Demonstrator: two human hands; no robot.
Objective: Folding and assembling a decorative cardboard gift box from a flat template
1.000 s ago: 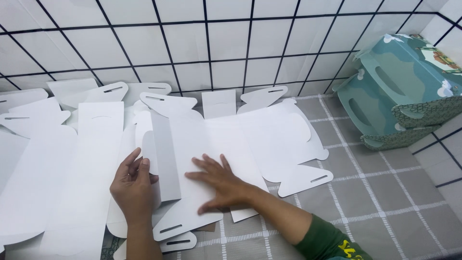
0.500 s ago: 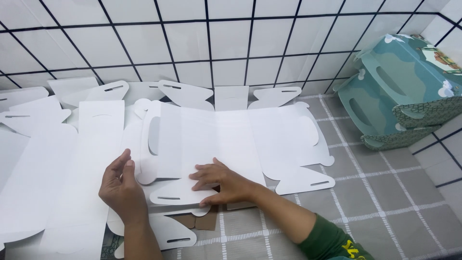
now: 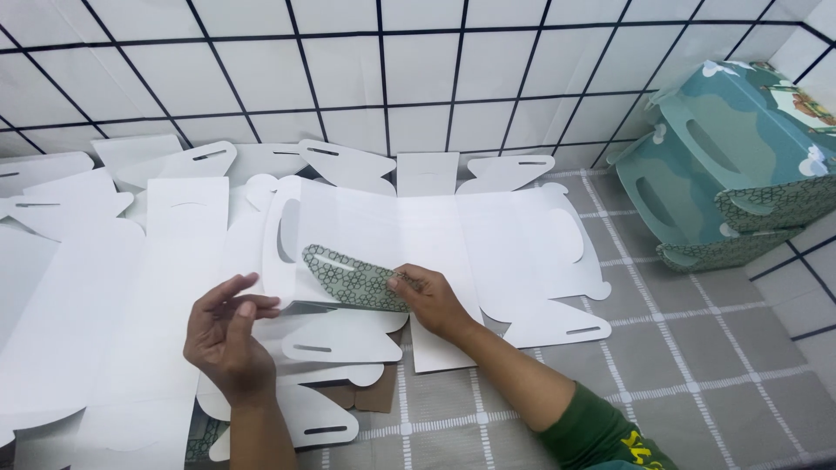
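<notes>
While a flat white cardboard box blank (image 3: 418, 235) lies spread, unprinted side up, on a grey checked cloth (image 3: 697, 348), the right hand (image 3: 433, 300) lifts one of its lower flaps. That folded-up flap (image 3: 353, 277) shows its printed face, green with a pale geometric pattern, and the right fingers (image 3: 402, 283) pinch its right end, thumb on one side and fingertips on the other. The left hand (image 3: 228, 335) sits just left of the flap, its fingers (image 3: 252, 303) loosely curled, with the tips touching the blank's white edge beside the flap.

More white blanks (image 3: 96, 287) lie overlapped to the left and beneath, each with rounded tabs and narrow slots; several tabs (image 3: 344, 161) fan out along the tiled wall (image 3: 418, 70), which is white with dark grout lines. Below the hands, further slotted tabs (image 3: 335, 348) poke out, and a scrap of brown card (image 3: 374, 396) shows between them.

At the far right, well apart from the hands, assembled boxes (image 3: 723, 165) in teal-green with cloud-like white shapes and oval handle cut-outs lean against the wall. A green sleeve (image 3: 601, 431) covers the right forearm.
</notes>
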